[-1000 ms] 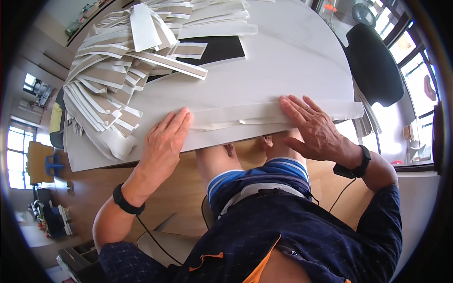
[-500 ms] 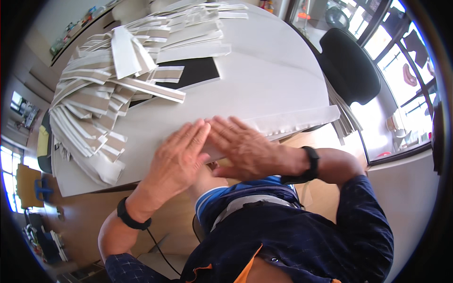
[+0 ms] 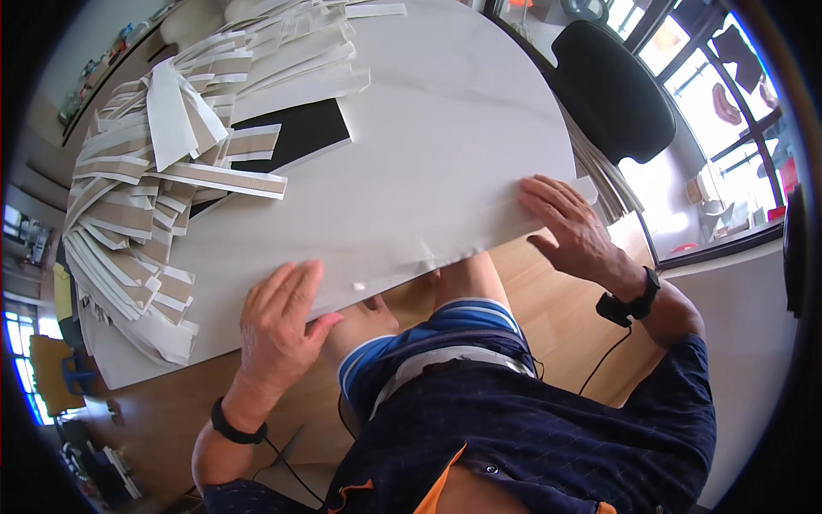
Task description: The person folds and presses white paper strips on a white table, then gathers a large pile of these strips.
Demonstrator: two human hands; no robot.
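Note:
A long white strip (image 3: 492,230) lies along the near edge of the white table, with small creases along its lower border. My left hand (image 3: 281,319) rests at the strip's left end, fingers stretched out and thumb apart. Near the strip's right end, my right hand (image 3: 567,224) lies with fingers extended over it and thumb spread. A short bit of the strip shows past the right fingers. Neither hand grips anything that I can see. A small white bit (image 3: 358,286) sits by the edge nearer my left hand.
A large pile of white and beige strips (image 3: 128,214) covers the table's left side. Beside it lies a black flat sheet (image 3: 312,133). More strips (image 3: 606,176) hang at the table's right edge, by a black chair (image 3: 612,90). My legs are under the near edge.
My hands have moved apart from the middle: the left toward the left and nearer me, the right out along the strip to its right end. The view has shifted slightly.

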